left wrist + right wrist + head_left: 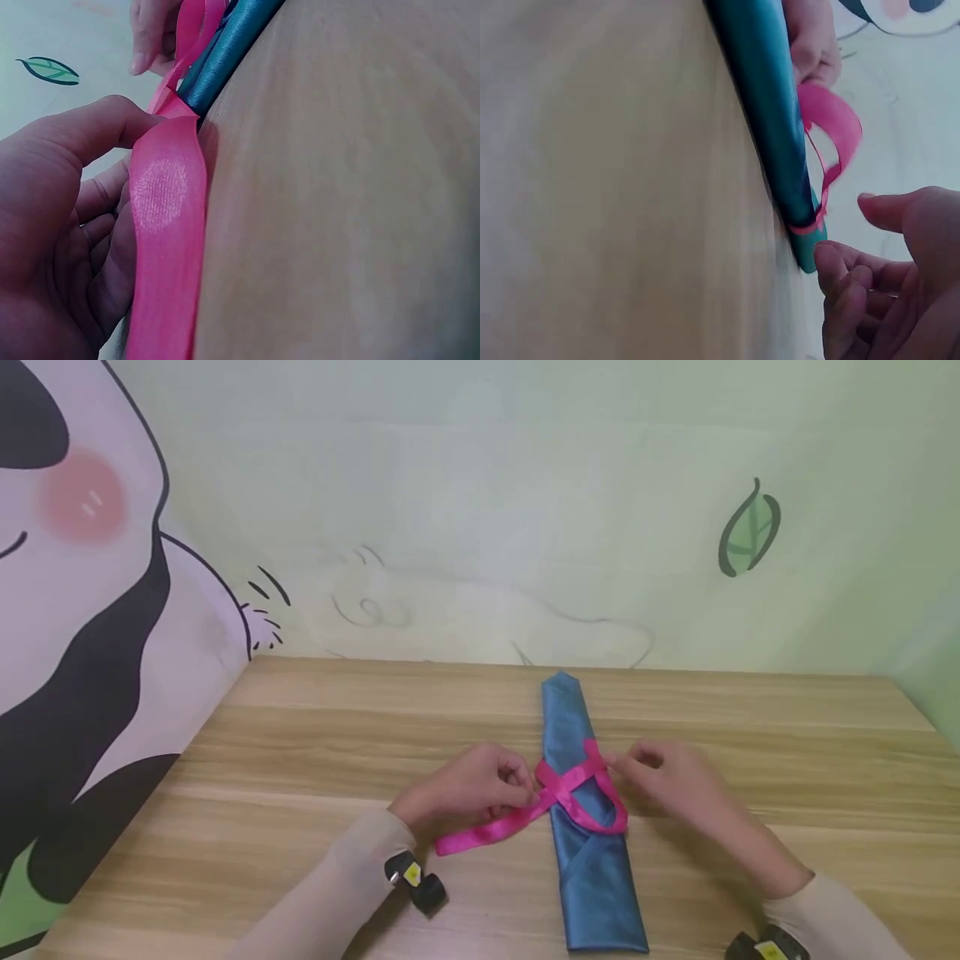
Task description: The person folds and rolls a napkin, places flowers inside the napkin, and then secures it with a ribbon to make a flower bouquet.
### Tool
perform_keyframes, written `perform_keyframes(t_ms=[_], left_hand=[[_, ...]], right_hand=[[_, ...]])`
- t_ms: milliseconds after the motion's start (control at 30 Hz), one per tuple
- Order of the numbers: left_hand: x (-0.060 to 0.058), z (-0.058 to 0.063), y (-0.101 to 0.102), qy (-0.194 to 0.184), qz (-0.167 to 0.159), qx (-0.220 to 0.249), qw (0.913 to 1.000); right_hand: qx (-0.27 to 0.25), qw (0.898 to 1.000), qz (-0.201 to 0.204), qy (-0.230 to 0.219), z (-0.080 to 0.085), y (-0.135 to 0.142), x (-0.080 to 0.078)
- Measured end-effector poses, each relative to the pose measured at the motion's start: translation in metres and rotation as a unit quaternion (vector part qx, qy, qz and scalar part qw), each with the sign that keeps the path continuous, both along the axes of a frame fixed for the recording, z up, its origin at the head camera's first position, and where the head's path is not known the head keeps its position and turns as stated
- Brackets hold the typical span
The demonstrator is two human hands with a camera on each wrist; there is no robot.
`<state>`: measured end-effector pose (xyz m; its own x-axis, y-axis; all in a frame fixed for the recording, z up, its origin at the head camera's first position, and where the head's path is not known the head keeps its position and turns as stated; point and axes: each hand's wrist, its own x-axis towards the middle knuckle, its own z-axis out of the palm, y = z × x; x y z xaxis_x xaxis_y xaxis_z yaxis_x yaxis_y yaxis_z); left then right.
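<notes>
A folded blue satin necktie lies lengthwise on the wooden table. Over its middle a bright pink ribbon crosses itself and makes a loop, with one tail running off to the left. My left hand pinches that tail close to the crossing; in the left wrist view the ribbon hangs flat past the thumb. Just right of the tie, my right hand is beside the ribbon's short upper end. The right wrist view shows its thumb and forefinger apart, with nothing between them.
The table meets a pale green wall at its back edge. A panda is painted on the left and a leaf on the right. Small black devices are strapped to both wrists.
</notes>
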<state>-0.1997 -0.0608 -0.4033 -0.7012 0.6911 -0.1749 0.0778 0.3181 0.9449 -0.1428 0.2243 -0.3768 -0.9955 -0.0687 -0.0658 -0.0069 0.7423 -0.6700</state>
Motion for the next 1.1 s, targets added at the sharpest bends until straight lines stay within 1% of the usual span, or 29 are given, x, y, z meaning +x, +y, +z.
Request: perform_keyframes(t_ms=[67, 133, 300, 367, 500, 633, 767, 900, 1000, 1100], left_hand=[[-0.001, 0.0, 0.0, -0.002, -0.002, 0.001, 1.0], [-0.001, -0.001, -0.001, 0.002, -0.003, -0.001, 1.0], [-0.001, -0.001, -0.001, 0.01, -0.005, -0.008, 0.9999], [-0.001, -0.001, -0.001, 0.01, -0.007, -0.008, 0.9999], [-0.001, -0.001, -0.001, 0.017, -0.011, -0.01, 0.9997], [-0.001, -0.001, 0.0, 0.026, -0.014, -0.017, 0.9994], [-0.001, 0.0, 0.0, 0.031, -0.015, -0.022, 0.9992], [0.001, 0.001, 0.0, 0.029, -0.01, -0.023, 0.9992], [0.003, 0.001, 0.001, 0.033, -0.005, -0.025, 0.9991], [0.004, 0.002, 0.002, 0.042, -0.006, -0.027, 0.9987]], right_hand=[[0.002, 1.0, -0.005, 0.012, 0.0, 0.002, -0.003], [-0.011, 1.0, -0.004, 0.009, -0.001, 0.001, -0.007], [-0.056, 0.998, 0.003, -0.021, -0.003, -0.007, -0.018], [-0.065, 0.997, 0.007, -0.028, -0.003, -0.01, -0.022], [-0.079, 0.996, 0.021, -0.033, -0.005, -0.013, -0.03], [-0.115, 0.992, 0.021, -0.044, -0.008, -0.009, -0.035], [-0.177, 0.983, 0.009, -0.051, -0.011, -0.003, -0.038], [-0.237, 0.97, -0.004, -0.048, -0.014, 0.006, -0.039], [-0.272, 0.961, -0.01, -0.045, -0.016, 0.014, -0.04], [-0.307, 0.951, -0.011, -0.041, -0.018, 0.021, -0.039]])
